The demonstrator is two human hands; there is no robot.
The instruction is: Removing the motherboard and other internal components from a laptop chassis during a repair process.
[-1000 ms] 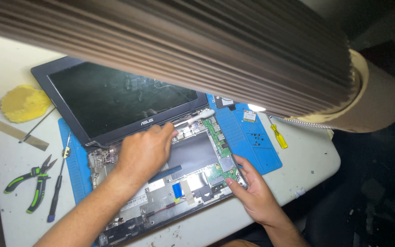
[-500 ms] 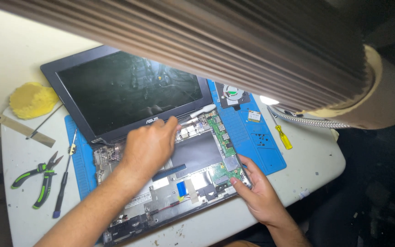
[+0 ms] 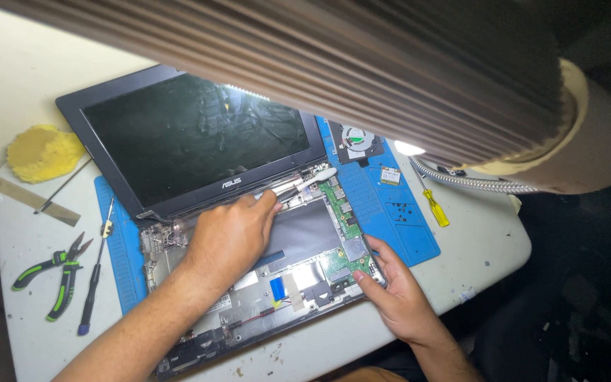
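1. Opened laptop lies mid-table on a blue mat, screen tipped back toward 11 o'clock, circuit boards bared.
2. Left hand presses its hinge at 12 o'clock, fingers curled narrow.
3. Right hand grips its 4 o'clock corner.
4. Fan at 1 o'clock.

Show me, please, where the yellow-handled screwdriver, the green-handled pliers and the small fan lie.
yellow-handled screwdriver [image 3: 435, 208], head view, on its yellow handle.
green-handled pliers [image 3: 59, 274], head view, on the handles near the pivot.
small fan [image 3: 356, 138], head view, on the round rotor hub.
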